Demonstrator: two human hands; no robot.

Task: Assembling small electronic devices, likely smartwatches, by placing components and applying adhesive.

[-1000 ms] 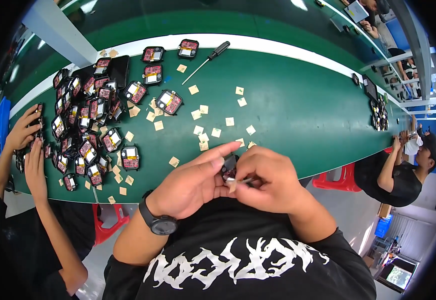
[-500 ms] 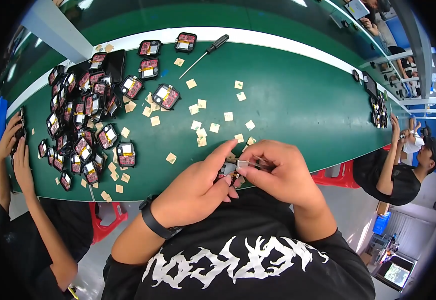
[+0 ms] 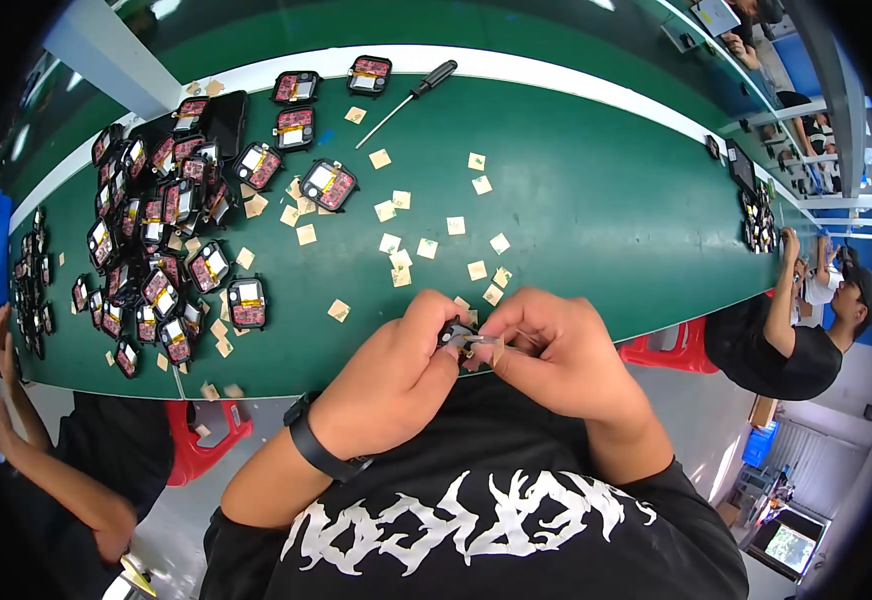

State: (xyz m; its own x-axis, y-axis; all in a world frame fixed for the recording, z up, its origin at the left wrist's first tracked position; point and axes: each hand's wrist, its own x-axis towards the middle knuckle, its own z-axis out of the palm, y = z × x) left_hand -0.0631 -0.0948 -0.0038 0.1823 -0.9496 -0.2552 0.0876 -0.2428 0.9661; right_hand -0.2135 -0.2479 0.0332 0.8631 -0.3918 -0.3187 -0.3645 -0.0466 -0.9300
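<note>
Close to the table's near edge, my left hand (image 3: 381, 375) is closed around a small black device housing (image 3: 453, 331). My right hand (image 3: 571, 350) is closed in a pinch right beside it, fingertips at the housing's right side. A small beige square (image 3: 499, 350) shows at these fingertips, along with a thin pale piece whose kind I cannot make out. Fingers hide much of the housing's inside. Beyond my hands, beige paper squares (image 3: 456, 226) lie scattered on the green table (image 3: 596, 200).
A pile of open black housings with red circuit boards (image 3: 161, 290) covers the left part of the table. A black-handled screwdriver (image 3: 411, 100) lies at the back. Co-workers sit left and right, near red stools (image 3: 666, 350).
The silvery rectangular piece between my fingertips no longer shows there; a beige square is now visible at my right fingertips. The left co-worker's hands have moved nearer the table's edge.
</note>
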